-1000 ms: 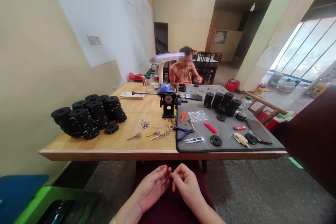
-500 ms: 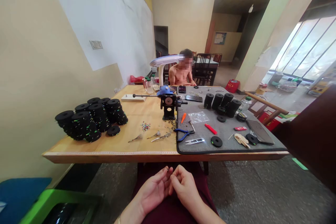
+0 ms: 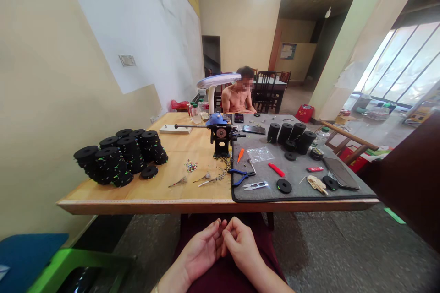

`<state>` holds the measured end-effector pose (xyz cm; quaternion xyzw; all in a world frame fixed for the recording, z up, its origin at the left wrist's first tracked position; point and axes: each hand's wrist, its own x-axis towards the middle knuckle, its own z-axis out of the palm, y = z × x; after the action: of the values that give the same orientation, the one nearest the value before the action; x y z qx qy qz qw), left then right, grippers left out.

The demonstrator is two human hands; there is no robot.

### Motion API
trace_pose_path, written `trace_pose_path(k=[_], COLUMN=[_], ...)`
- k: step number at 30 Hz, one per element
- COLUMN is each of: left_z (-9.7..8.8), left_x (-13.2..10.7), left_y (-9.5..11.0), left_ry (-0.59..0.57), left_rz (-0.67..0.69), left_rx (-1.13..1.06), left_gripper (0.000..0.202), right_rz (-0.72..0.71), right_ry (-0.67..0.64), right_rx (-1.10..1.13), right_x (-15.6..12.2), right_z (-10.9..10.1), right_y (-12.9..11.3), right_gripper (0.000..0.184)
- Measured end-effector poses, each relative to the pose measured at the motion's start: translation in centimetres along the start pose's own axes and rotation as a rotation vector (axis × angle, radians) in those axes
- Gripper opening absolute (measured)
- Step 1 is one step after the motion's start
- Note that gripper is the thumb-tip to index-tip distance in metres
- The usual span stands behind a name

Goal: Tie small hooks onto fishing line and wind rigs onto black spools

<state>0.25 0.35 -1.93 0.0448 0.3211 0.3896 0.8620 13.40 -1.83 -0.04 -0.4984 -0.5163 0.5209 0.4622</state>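
Over my lap, below the table's front edge, my two hands meet. My left hand (image 3: 202,248) lies palm up with its fingers curled and its thumb near the fingertips; a tiny speck shows there, too small to name. My right hand (image 3: 242,243) is closed in a pinch against the left fingers, and whatever it holds is hidden. Nearest on the table are blue-handled pliers (image 3: 243,176), thread snips (image 3: 255,186), a black foam spool (image 3: 283,186), thin bristly bundles (image 3: 206,177) and a pile of small coloured beads (image 3: 191,166).
Stacked black foam spools (image 3: 109,165) stand at left, more spools (image 3: 285,133) at right on a grey mat (image 3: 264,194). A black winding device (image 3: 221,139) and a lamp (image 3: 216,81) stand mid-table. Across sits another person (image 3: 237,98). A green stool (image 3: 51,268) is at lower left.
The view has shifted very slightly, so the scene sits a little lower. Both hands keep nearly the same pose, fingertips together.
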Motion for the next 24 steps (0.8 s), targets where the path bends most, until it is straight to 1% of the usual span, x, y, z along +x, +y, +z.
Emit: trace_pose_path(k=[24], left_z=[-0.06], left_x=[0.16], left_y=[0.00], left_ry=[-0.008], left_rz=[0.010], left_rx=[0.012], left_gripper=[0.006], right_rz=[0.002], right_ry=[-0.003], right_rx=[0.015], right_x=[-0.01], right_z=[-0.08], right_y=[0.09], right_gripper=[0.018])
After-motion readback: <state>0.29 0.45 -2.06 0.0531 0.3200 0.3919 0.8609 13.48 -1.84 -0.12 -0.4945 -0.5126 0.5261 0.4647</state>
